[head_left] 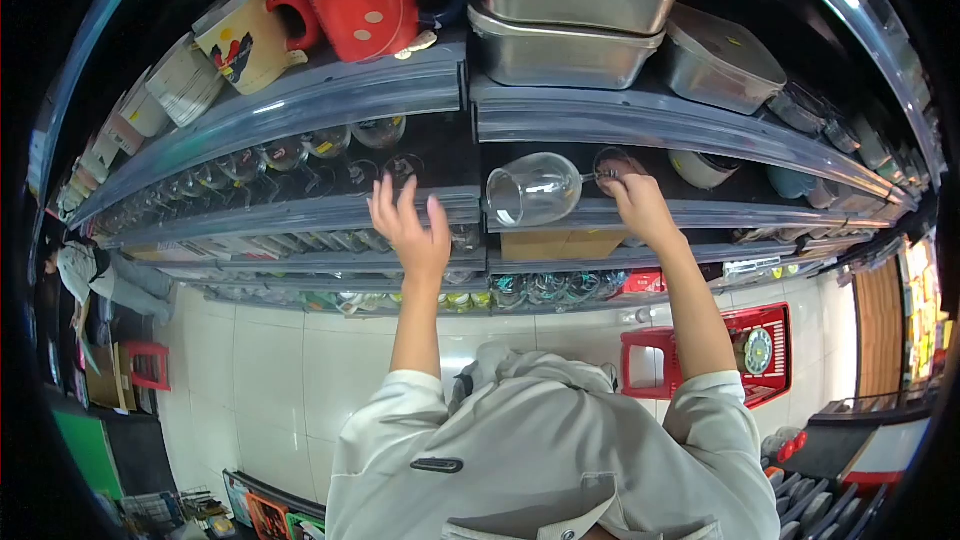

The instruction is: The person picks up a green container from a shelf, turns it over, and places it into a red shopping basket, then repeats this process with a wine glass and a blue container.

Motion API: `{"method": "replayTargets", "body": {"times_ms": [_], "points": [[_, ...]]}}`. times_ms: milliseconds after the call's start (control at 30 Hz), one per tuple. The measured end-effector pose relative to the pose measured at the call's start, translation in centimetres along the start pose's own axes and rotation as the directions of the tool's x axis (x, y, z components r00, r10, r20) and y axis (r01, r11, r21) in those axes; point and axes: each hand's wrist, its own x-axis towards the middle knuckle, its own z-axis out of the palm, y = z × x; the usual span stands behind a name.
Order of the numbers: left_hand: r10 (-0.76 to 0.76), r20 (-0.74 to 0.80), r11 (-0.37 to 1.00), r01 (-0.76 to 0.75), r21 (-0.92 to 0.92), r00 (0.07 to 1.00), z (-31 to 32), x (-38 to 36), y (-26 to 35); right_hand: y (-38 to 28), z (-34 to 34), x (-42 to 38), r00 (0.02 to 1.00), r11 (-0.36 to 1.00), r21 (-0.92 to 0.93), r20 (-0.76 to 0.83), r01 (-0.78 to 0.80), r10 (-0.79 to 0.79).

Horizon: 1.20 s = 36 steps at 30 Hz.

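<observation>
My right hand (640,205) grips a clear wine glass (545,190) by its foot. The glass lies tilted on its side at the shelf front, its rim facing left and its bowl uncovered. My left hand (412,230) is raised before the same shelf level, left of the divider, fingers spread and nothing in it. Just behind those fingers stands a stemmed glass (404,172) with a round foot. A row of more stemmed glasses (285,153) runs off to the left.
Above are a red mug (362,5), a cream mug (245,40) and stacked metal containers (570,55). A white cup (700,170) stands right of my right hand. A red shopping basket (775,325) sits on the floor. Another person (110,280) is at far left.
</observation>
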Motion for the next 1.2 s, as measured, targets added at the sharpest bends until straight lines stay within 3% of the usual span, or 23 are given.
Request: {"method": "replayTargets", "body": {"times_ms": [33, 67, 100, 133, 200, 233, 300, 333, 400, 433, 500, 567, 667, 733, 767, 833, 867, 933, 1033, 1100, 1167, 1200], "points": [[0.105, -0.080, 0.984, -0.115, -0.139, 0.991, -0.7, -1.0, -0.3, -0.5, -0.5, -0.6, 0.999, 0.999, -0.038, 0.031, -0.025, 0.026], [0.157, -0.057, 0.974, -0.164, -0.153, 0.986, -1.7, -2.1, 0.1, -0.8, -0.9, -1.3, 0.997, 0.996, -0.077, 0.061, -0.051, 0.055], [0.100, 0.000, 0.963, -0.097, -0.252, 0.995, -2.5, -3.4, 0.7, -1.1, -1.1, -2.1, 0.996, 0.995, -0.078, 0.059, -0.060, 0.065], [0.108, 0.090, 0.955, -0.078, -0.286, 0.990, -3.1, -4.7, 1.0, -1.5, -1.0, -3.0, 0.999, 0.999, 0.037, 0.036, -0.033, 0.032], [0.138, 0.390, 0.905, 0.044, -0.424, 0.911, -3.6, -7.6, 1.3, -2.0, -0.5, -5.0, 0.999, 0.987, 0.160, 0.038, -0.022, 0.016], [0.135, 0.399, 0.903, 0.053, -0.427, 0.907, -3.9, -8.2, 2.3, -2.8, -0.3, -6.1, 0.998, 0.983, 0.181, 0.053, 0.008, -0.017], [0.199, 0.567, 0.823, 0.178, -0.539, 0.799, -5.1, -8.3, 5.5, -4.5, 0.7, -8.5, 0.923, 0.860, 0.368, 0.289, -0.354, 0.256], [0.198, 0.575, 0.821, 0.186, -0.539, 0.794, -5.4, -8.0, 6.9, -5.3, 1.1, -9.4, 0.919, 0.857, 0.366, 0.293, -0.364, 0.265], [0.231, 0.574, 0.740, 0.240, -0.628, 0.786, -5.9, -6.9, 9.2, -6.8, 1.9, -10.7, 0.910, 0.651, 0.650, 0.378, -0.393, 0.171], [0.230, 0.581, 0.740, 0.248, -0.625, 0.781, -6.1, -6.2, 9.7, -7.1, 2.1, -11.3, 0.907, 0.646, 0.649, 0.382, -0.401, 0.178], [0.404, 0.547, 0.703, 0.134, -0.698, 0.733, -6.2, -5.2, 10.6, -7.5, 2.3, -12.4, 0.846, 0.502, 0.692, 0.503, -0.518, 0.180], [0.409, 0.556, 0.662, 0.184, -0.726, 0.723, -6.2, -5.3, 11.1, -8.3, 2.2, -12.7, 0.813, 0.447, 0.691, 0.557, -0.568, 0.171], [0.419, 0.642, 0.631, 0.303, -0.714, 0.642, -6.0, -5.7, 11.5, -8.7, 1.8, -13.6, 0.738, 0.259, 0.696, 0.662, -0.670, 0.130], [0.301, 0.744, 0.591, 0.496, -0.636, 0.596, -6.2, -6.3, 11.9, -8.4, 2.2, -14.4, 0.745, 0.204, 0.718, 0.653, -0.666, 0.135], [0.309, 0.747, 0.589, 0.498, -0.636, 0.589, -6.2, -6.5, 12.2, -8.3, 2.3, -14.8, 0.753, 0.160, 0.736, 0.645, -0.658, 0.130], [0.229, 0.822, 0.410, 0.714, -0.568, 0.522, -6.3, -6.9, 12.8, -8.9, 2.6, -15.4, 0.785, 0.136, 0.775, 0.593, -0.617, 0.182], [0.236, 0.821, 0.409, 0.714, -0.569, 0.519, -6.1, -7.3, 13.0, -9.2, 2.6, -15.7, 0.811, 0.120, 0.810, 0.541, -0.574, 0.225], [0.123, 0.805, 0.269, 0.761, -0.590, 0.580, -5.6, -8.1, 13.1, -8.2, 3.7, -16.9, 0.847, 0.170, 0.834, 0.491, -0.524, 0.201], [0.041, 0.824, 0.143, 0.813, -0.565, 0.565, -5.7, -7.8, 13.4, -8.8, 4.0, -18.2, 0.878, 0.211, 0.854, 0.445, -0.475, 0.174], [0.036, 0.839, 0.124, 0.830, -0.543, 0.543, -5.9, -8.1, 13.1, -9.7, 4.3, -18.6, 0.878, 0.207, 0.856, 0.443, -0.474, 0.182], [0.038, 0.844, 0.125, 0.836, -0.535, 0.535, -6.1, -8.5, 12.9, -10.1, 5.1, -19.2, 0.908, 0.371, 0.829, 0.368, -0.419, 0.202], [0.034, 0.844, 0.121, 0.836, -0.535, 0.535, -6.2, -8.8, 12.9, -10.3, 5.5, -19.5, 0.906, 0.373, 0.826, 0.373, -0.422, 0.201]]}}
